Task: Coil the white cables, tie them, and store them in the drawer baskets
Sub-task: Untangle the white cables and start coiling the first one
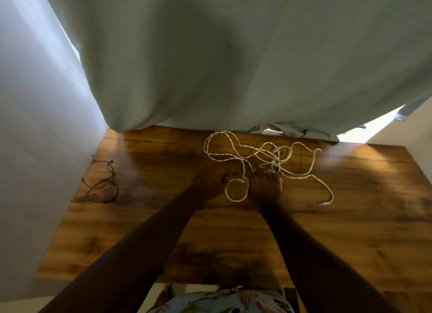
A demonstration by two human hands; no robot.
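Right hand [265,184] grips a small loop of the white cables [257,153]; left hand [210,179] state unclear. Risk: tangled strands beyond may knot when pulled.

We are looking down at a wooden table [233,242] with a glossy, dark-grained top that is catching light along its far edge. A pale green curtain [210,55] is hanging over the table's far side, its hem bunching on the wood. 1 thin dark cord [102,184] is lying in loose loops near the left edge. A floral-patterned cloth [219,301] is showing below the near edge.
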